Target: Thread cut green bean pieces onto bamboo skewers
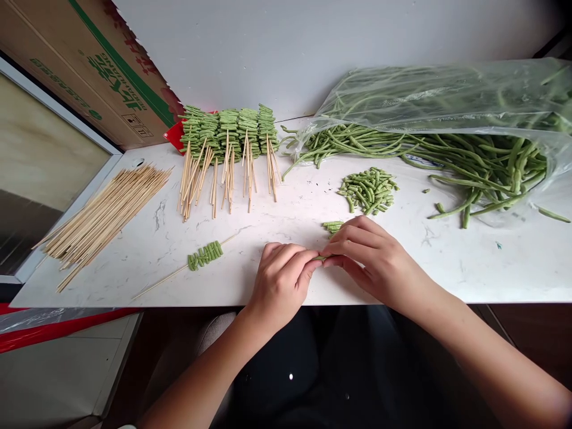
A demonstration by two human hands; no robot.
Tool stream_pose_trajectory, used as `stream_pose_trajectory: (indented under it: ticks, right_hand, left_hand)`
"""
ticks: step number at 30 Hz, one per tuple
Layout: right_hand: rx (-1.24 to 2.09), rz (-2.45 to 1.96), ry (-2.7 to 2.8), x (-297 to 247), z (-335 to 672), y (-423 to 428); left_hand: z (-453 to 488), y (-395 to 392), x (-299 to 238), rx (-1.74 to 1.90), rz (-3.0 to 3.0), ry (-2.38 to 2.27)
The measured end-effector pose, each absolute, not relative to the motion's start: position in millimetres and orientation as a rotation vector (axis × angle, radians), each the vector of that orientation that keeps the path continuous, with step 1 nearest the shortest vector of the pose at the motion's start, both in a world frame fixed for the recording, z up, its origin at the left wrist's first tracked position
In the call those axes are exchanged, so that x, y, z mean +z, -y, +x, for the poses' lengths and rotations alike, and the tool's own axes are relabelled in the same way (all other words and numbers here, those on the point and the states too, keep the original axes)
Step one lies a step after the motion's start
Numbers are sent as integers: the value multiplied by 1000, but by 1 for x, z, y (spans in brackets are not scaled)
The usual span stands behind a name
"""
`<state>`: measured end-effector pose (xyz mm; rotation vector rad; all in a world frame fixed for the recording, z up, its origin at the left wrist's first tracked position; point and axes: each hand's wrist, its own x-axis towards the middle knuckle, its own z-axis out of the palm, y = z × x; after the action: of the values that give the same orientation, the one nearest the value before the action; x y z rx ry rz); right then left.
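Observation:
Between the fingertips of my left hand and my right hand is a short green bean piece, pinched from both sides just above the counter. Part of it is hidden by the fingers. A few cut bean pieces lie side by side under and behind my right hand. Beyond that hand sits a loose pile of cut bean pieces. To the left of my left hand, a thin skewer lies on the counter with a row of bean pieces threaded near its upper end.
Bare bamboo skewers lie bundled at the left. Finished bean skewers are stacked at the back, sticks pointing forward. A clear plastic bag of long green beans takes up the back right. A cardboard box stands back left.

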<state>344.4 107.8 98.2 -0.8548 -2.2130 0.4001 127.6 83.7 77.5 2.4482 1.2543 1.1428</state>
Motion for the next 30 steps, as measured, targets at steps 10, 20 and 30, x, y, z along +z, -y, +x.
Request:
stream_pose_trajectory:
  ticks: [10, 20, 30]
  right_hand:
    - [416, -857, 2151, 100, 342, -104]
    - [502, -801, 2158, 104, 343, -106]
    - [862, -758, 2177, 109, 350, -107]
  left_hand:
    - [128, -83, 80, 1098, 2438, -1154]
    - [127, -83, 77, 1096, 2513, -1094]
    - [124, -81, 79, 1006, 2509, -1018]
